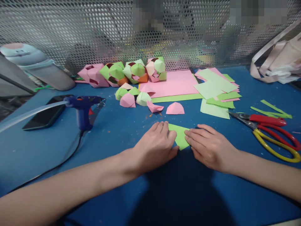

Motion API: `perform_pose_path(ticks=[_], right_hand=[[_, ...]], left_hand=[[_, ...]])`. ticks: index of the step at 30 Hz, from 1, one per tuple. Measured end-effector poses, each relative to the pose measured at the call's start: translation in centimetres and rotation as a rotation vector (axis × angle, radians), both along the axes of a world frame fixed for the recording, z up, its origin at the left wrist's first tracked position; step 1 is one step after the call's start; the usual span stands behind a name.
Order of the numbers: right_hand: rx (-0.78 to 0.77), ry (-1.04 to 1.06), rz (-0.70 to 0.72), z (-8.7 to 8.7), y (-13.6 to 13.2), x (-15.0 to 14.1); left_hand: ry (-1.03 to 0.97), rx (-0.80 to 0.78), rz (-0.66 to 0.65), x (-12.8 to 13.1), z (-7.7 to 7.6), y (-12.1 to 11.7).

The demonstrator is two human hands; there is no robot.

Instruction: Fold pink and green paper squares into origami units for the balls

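A light green sheet of paper (pixel 180 137) lies on the blue table between my two hands. My left hand (pixel 156 146) covers its left side, fingers curled against it and the thumb along the near edge. On the other side, my right hand (pixel 209 146) rests with its fingers stretched out and their tips on the paper's right edge. Just beyond the sheet are a pink folded paper piece (pixel 175 108) and a pink pointed paper piece (pixel 155 107). Several more folded pieces in green, pink and pale mint sit behind them to the left.
Folded paper balls (pixel 114 72) line the perforated metal panel (pixel 113 34). Loose paper sheets (pixel 215 84) lie at back right, near red-and-yellow-handled scissors (pixel 276 135) and green strips (pixel 270 113). Leftward are a blue glue gun (pixel 83 113), its cord, a phone (pixel 47 116) and a bottle (pixel 39 66).
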State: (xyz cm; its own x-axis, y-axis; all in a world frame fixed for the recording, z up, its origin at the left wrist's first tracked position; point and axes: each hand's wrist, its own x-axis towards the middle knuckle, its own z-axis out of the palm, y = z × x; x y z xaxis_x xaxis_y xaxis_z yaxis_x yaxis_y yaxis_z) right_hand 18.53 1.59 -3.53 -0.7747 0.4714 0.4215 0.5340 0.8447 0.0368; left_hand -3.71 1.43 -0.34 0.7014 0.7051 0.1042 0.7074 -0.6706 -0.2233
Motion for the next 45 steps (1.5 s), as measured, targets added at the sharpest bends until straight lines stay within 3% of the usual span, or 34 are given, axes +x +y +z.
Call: perform_pose_path(ticks=[4,7,11,14,23,29,33,41,45], right_hand=[[0.002,0.004,-0.002,-0.1,0.0,0.1],[0.007,0.011,0.010,-0.2,0.1,0.1],[0.007,0.040,0.039,-0.4,0.2,0.0],[0.041,0.023,0.052,0.0,0.1,-0.1],[0.084,-0.138,-0.093,2.1,0.0,1.3],[0.114,-0.164,-0.100,1.1,0.8,1.2],[0.110,-0.145,-0.055,0.8,1.5,0.9],[-0.025,-0.052,-0.036,1.1,2.5,1.7],[-0.233,0.158,-0.123,1.1,3.2,1.6]], left_hand=[[-0.061,-0.036,-0.010,-0.7,0.4,0.8],[-0.172,0.038,-0.139,-0.3,-0.1,0.7],[-0.206,-0.093,-0.290,0.4,-1.3,0.4],[-0.190,-0.112,-0.223,0.2,-1.5,0.6],[-0.152,-0.110,-0.092,-0.5,-0.3,1.4],[-0.344,-0.122,-0.311,0.0,-1.3,1.4],[-0.348,-0.173,-0.328,0.3,-1.7,1.6],[-0.397,-0.263,-0.249,-0.5,-0.8,2.5],[-0.455,-0.332,-0.145,-0.1,-0.2,2.8]])
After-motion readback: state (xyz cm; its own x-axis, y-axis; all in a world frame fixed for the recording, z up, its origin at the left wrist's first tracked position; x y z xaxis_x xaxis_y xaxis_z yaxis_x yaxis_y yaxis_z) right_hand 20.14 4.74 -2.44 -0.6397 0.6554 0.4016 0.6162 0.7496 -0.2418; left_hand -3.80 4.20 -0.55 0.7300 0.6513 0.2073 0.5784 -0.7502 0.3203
